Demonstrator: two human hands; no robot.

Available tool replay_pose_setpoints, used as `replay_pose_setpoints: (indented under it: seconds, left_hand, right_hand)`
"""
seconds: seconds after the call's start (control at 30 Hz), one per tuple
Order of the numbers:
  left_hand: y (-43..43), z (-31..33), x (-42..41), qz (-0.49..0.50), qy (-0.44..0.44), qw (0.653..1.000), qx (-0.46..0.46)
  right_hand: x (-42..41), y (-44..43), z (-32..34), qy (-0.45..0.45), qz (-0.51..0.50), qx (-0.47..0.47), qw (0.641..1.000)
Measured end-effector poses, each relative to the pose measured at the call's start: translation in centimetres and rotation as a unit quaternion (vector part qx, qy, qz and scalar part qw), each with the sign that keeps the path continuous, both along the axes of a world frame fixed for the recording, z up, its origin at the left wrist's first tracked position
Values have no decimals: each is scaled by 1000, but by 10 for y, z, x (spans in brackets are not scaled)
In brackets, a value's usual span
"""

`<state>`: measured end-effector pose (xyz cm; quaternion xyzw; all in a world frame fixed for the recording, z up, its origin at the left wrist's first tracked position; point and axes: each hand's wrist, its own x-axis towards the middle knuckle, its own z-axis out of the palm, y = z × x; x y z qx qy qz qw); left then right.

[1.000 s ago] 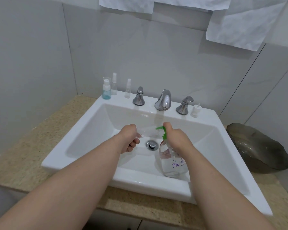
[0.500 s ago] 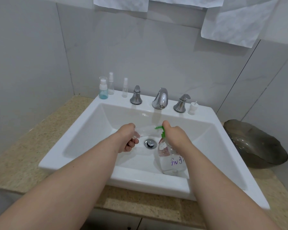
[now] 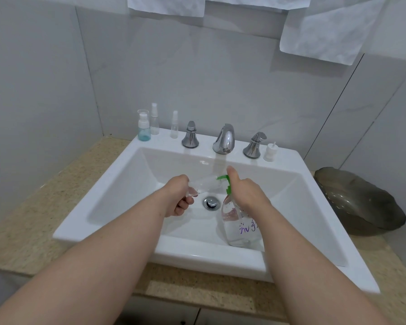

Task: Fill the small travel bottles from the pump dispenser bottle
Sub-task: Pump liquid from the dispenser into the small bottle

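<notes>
A clear pump dispenser bottle with purple writing and a green pump head stands inside the white sink. My right hand rests on top of the pump, thumb raised. A small clear travel bottle lies tilted in my left hand, which grips its base; its mouth meets the green nozzle. Three more small bottles stand on the sink's back left ledge: one with blue liquid, and two clear spray bottles. A small white cap sits on the ledge at the right.
Chrome faucet with two handles lines the back ledge. The drain lies between my hands. A dark leaf-shaped dish sits on the beige stone counter at right. White paper sheets hang on the wall.
Both hands keep their hold and place over the drain. The view has shifted slightly; nothing else has visibly moved.
</notes>
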<state>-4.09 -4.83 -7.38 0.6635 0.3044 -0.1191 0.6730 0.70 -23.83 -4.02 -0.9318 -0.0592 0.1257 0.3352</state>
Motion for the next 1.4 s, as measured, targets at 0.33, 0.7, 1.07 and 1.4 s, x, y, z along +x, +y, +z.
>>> replay_pose_setpoints:
  seconds: [0.33,0.7,1.07,1.4]
  left_hand:
    - [0,2,-2,-40,5,999,25]
    - [2,0,0,-57,3,998,30]
    - [1,1,-1,-62,1,998,31]
    - [-1,2,0,-43,-1,999,21]
  right_hand:
    - [1,2,-2,-1,11,9,1000]
    - [-4,5,4,-23,-8,24,999]
    - [-7,4,10,-34,1,-1,999]
    - [0,1,1,-5,19,11,1000]
